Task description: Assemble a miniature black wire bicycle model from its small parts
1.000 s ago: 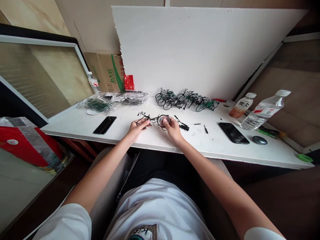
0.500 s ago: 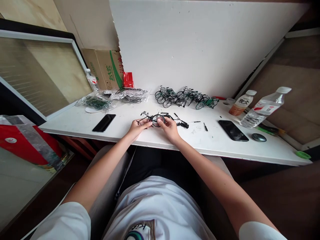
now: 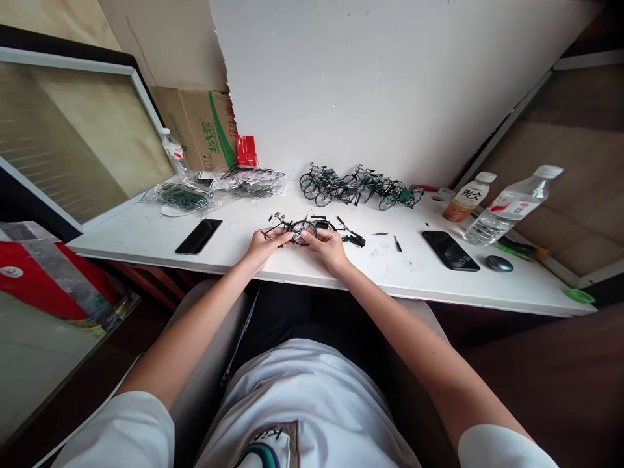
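Between both hands, just above the white table [image 3: 195, 265], is a small black model bicycle frame [image 3: 281, 223]. A spoked wheel [image 3: 304, 232] sits at its right end. My left hand [image 3: 266, 247] pinches the frame from the left. My right hand [image 3: 325, 247] grips the wheel with thumb and fingers. Black loose parts [image 3: 354, 240] lie right of my right hand, partly hidden by it. A short black piece [image 3: 398, 244] and a thin rod [image 3: 377, 233] rest farther right.
Several finished-looking model bicycles [image 3: 336, 188] stand at the back. Plastic bags with parts [image 3: 185, 195] lie back left, a phone [image 3: 199, 236] before them. At right are another phone [image 3: 450, 250], a round dark object [image 3: 499, 263] and two bottles [image 3: 467, 197] [image 3: 511, 207].
The whole view has shifted slightly, so things appear a little more to the left and higher. Both hands keep hold of the frame and wheel, with barely any change in pose.
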A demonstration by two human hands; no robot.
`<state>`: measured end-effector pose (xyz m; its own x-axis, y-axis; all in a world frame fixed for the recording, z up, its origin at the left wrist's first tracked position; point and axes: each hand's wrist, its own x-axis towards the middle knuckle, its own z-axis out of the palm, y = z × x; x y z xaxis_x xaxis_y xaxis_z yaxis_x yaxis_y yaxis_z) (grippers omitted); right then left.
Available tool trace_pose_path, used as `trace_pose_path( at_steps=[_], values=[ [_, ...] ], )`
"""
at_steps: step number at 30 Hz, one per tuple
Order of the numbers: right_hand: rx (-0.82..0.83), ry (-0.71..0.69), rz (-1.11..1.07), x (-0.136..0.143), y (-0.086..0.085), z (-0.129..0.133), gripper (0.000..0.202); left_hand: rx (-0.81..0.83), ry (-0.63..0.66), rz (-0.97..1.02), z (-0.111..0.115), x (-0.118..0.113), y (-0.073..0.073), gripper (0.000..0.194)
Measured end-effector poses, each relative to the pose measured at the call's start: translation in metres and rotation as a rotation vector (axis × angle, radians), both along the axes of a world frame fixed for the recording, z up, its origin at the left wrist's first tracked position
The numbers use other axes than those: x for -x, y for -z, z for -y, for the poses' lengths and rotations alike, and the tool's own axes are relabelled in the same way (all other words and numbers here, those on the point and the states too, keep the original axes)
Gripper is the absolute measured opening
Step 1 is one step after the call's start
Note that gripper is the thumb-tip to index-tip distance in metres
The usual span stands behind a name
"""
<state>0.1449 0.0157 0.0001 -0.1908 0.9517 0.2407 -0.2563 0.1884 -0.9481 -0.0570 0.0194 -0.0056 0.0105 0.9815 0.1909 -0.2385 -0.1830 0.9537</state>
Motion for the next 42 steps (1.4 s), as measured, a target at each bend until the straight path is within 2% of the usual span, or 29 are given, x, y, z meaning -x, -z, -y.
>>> trace_pose_path(
  at_steps=[6,15,23,32,42],
  values=[
    [-0.002,0.016,0.0,0.0012,0.0005,-0.0002,0.045,-0.015,0.017,-0.049,0.0042,-0.0008,-0.0034,0.042],
    [-0.129,0.033,0.153,0.0021,0.0029,-0.0039,0.058,0.028,0.016,0.043,0.002,-0.0017,-0.0049,0.046],
    [-0.142,0.019,0.184,0.0014,0.0,-0.0035,0.056,0.028,0.023,-0.002,0.0011,-0.0011,-0.0058,0.049],
    [-0.211,0.082,0.228,0.0032,-0.0001,-0.0037,0.056,0.009,0.026,-0.046,-0.0006,0.0,-0.0032,0.047],
    [-0.154,0.043,0.177,0.0043,-0.003,-0.0022,0.06,0.028,0.031,-0.031,0.0034,-0.0026,-0.0086,0.047]
  ],
)
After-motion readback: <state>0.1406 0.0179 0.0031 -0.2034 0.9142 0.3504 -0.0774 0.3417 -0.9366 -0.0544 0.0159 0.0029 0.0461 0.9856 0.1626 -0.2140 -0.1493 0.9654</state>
